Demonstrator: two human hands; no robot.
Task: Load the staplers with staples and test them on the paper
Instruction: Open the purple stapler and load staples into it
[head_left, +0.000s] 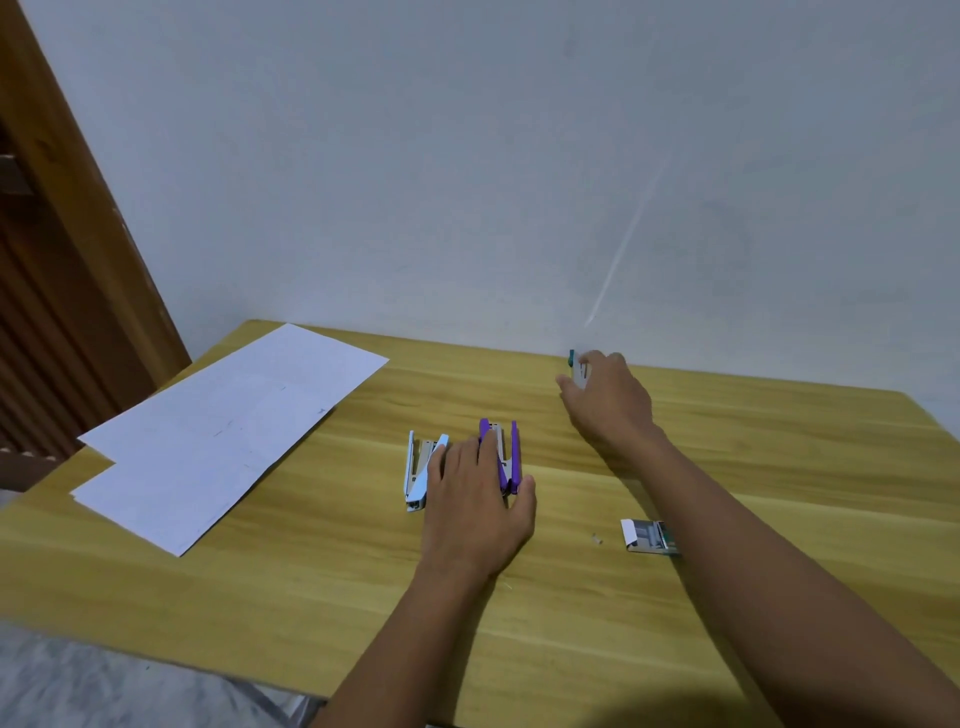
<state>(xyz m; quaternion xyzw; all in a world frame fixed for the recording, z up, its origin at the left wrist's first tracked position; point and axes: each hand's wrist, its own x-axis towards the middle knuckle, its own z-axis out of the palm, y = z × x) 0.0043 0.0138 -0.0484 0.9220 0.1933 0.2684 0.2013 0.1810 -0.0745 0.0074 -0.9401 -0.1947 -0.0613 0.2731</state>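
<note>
Gripping teal stapler (573, 358), purple stapler (514, 453) pointing away

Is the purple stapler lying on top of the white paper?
No, the purple stapler lies on the bare wooden table, apart from the paper, with the left hand touching it.

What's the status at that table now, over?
Left hand flat on purple stapler, blue stapler beside it. Right hand grips teal stapler near far edge. Staple box open, paper lies left, nothing blocking.

Three staplers (417, 475) (508, 451) (576, 368), two paper sheets (249, 384) (166, 501), one staple box (647, 535)
</note>
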